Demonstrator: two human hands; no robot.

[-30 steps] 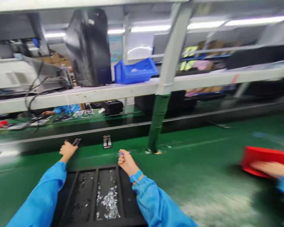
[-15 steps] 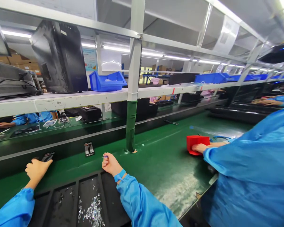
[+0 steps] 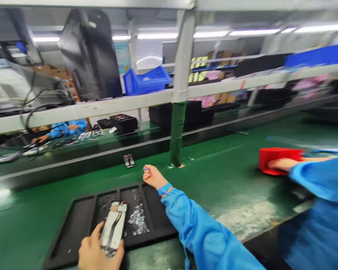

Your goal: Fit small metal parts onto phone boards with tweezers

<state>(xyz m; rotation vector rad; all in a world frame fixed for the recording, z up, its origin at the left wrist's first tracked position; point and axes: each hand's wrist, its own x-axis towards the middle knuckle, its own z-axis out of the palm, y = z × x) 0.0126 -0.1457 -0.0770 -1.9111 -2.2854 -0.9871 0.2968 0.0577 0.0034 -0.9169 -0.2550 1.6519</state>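
My left hand (image 3: 100,251) is closed around a phone body (image 3: 114,227), holding it over the black compartment tray (image 3: 73,221) at the bottom of the view. My right hand (image 3: 153,177) rests fisted on the green bench beyond the tray, pinching a thin blue-tipped tool (image 3: 145,168). Shiny small scraps (image 3: 137,219) lie in the tray's middle compartment. Another phone part (image 3: 129,160) lies on the dark conveyor strip ahead.
A green-wrapped post (image 3: 177,135) stands right of my right hand. A co-worker's hand (image 3: 281,164) at right rests on a red block (image 3: 278,159). Shelf above carries a black case (image 3: 91,56) and blue bin (image 3: 146,80). Another person's hands (image 3: 53,133) work across the line.
My left hand has drawn back from the conveyor toward me and now grips a phone body over the tray. My right hand stayed fisted on the tool. The camera view swung.
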